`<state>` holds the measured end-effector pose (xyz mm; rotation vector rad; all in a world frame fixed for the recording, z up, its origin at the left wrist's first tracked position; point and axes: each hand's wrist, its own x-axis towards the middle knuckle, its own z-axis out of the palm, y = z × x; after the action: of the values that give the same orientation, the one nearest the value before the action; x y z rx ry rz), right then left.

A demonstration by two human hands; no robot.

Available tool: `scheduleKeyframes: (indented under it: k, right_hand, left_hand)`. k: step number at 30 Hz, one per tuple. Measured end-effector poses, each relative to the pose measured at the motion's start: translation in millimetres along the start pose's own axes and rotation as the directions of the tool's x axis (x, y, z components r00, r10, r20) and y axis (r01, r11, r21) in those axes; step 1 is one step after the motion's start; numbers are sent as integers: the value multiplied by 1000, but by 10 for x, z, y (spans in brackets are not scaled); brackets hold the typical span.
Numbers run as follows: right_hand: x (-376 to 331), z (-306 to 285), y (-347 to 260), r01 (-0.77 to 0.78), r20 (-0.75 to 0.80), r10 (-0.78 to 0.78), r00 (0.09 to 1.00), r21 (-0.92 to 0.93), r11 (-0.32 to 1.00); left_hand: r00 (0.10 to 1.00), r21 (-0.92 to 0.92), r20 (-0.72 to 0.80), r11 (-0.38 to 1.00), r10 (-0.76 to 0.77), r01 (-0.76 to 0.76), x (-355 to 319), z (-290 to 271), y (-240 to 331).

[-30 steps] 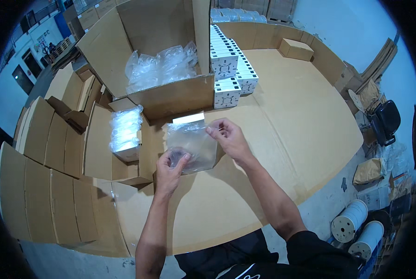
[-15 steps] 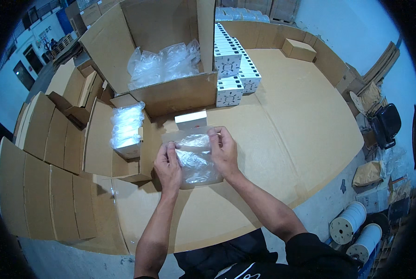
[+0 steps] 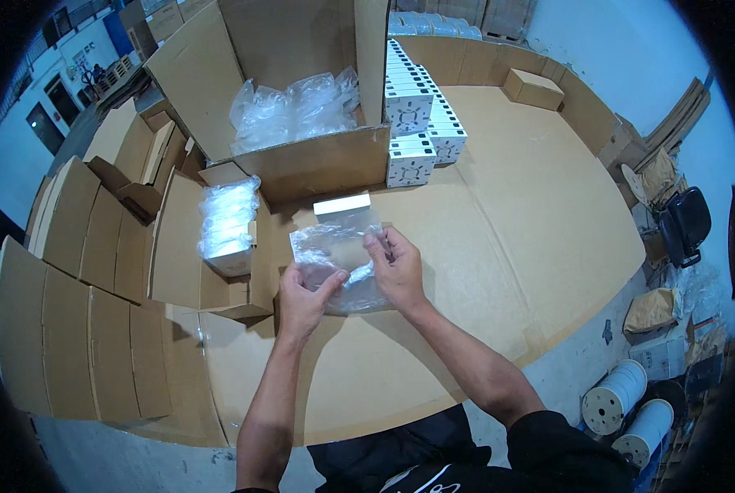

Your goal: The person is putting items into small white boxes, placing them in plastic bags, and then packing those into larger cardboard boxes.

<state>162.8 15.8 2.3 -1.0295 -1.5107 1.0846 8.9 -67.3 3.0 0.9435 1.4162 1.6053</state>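
A clear plastic bubble bag (image 3: 322,245) is held up over the cardboard-covered table between my hands. My right hand (image 3: 398,269) pinches its right edge between thumb and fingers. At the lower left, my left hand (image 3: 303,304) grips the bag, its thumb lying across the film. Just beyond the bag stands a small white box (image 3: 341,203), partly hidden by the film. To the left, an open carton (image 3: 177,255) contains several white boxes in bubble wrap (image 3: 228,218). Behind it, a large open carton (image 3: 326,164) holds a heap of clear bags (image 3: 293,111).
White printed boxes (image 3: 410,111) are stacked right of the large carton. A closed brown box (image 3: 533,89) sits at the table's far right. Several cardboard cartons (image 3: 63,337) line the left side. Cable spools (image 3: 615,394) and a black chair (image 3: 684,218) stand on the floor at right.
My left thumb has shifted inward across the bag, and the left hand is slightly lower on it. The film has crumpled and tilted. My right hand keeps its pinch.
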Motion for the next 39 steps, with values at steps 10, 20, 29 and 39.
scheduleKeyframes:
  k: [10, 20, 29, 39]
  right_hand:
    - [308, -429, -356, 464, 35, -467, 883, -204, 862]
    - [276, -382, -323, 579, 212, -539, 815, -281, 765]
    - [290, -401, -412, 715, 318, -640, 699, -306, 629]
    - [468, -400, -489, 904, 614, -667, 421, -345, 254]
  left_hand:
    - [992, 89, 128, 996, 11, -23, 2, 111, 56]
    - [987, 130, 144, 990, -72, 53, -12, 70, 99]
    - [997, 171, 40, 983, -69, 61, 38, 65, 43]
    - [994, 321, 38, 943, -107, 90, 44, 58, 89]
